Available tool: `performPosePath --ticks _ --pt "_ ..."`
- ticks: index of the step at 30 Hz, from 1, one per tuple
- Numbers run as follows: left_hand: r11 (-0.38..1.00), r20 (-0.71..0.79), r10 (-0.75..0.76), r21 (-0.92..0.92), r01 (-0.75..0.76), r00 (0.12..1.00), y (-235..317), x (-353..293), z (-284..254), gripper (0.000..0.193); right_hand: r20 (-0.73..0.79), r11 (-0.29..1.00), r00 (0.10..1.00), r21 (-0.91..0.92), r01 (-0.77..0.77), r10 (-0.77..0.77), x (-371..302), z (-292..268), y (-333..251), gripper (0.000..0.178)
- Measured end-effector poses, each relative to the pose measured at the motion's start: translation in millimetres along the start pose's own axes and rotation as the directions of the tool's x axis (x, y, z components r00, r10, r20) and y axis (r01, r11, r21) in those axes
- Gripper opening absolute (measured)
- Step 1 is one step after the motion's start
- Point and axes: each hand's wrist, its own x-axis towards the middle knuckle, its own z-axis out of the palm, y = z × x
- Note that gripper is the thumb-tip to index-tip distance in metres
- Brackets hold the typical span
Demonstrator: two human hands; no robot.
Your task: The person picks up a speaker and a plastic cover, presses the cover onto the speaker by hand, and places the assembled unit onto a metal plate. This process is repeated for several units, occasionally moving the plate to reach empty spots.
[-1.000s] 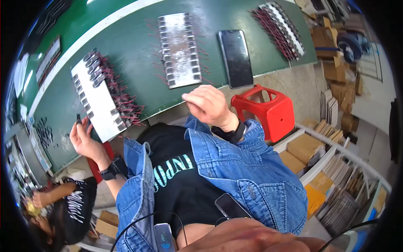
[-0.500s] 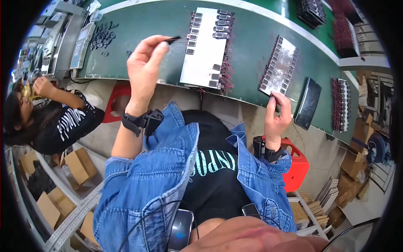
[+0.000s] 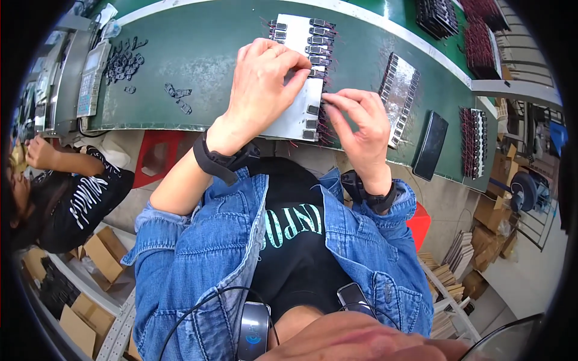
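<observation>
My left hand reaches over a long white board, thumb and forefinger pinched at its right-hand row. A small black rectangular part shows right at those fingertips, and I seem to be gripping it. Just off the board's right edge, my right hand is closed in a pinch beside thin dark-red wires; what lies between its fingertips is too small to make out. More of these black wired parts line both long sides of the board. My left hand covers the middle of the left row.
Loose black parts are heaped on the green table, with a few more closer. Right of me lie a second filled board, a black phone and a wired strip. A co-worker sits at left.
My left hand has moved right, from beside the board's left edge to its right-hand row. My right hand has left the second board and come left to the white board's wires.
</observation>
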Motion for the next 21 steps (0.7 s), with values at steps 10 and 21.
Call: performPosePath --ticks 10,21 --pt "1.0 -0.214 0.006 0.028 0.0 0.977 -2 -17 -28 0.009 0.189 0.986 0.982 -0.162 0.038 -0.007 11 1 -23 0.022" --pt "0.754 -0.272 -0.487 0.347 0.557 0.83 -71 -136 -84 0.014 0.361 0.979 0.928 -0.202 -0.019 0.093 24 -6 -34 0.021"
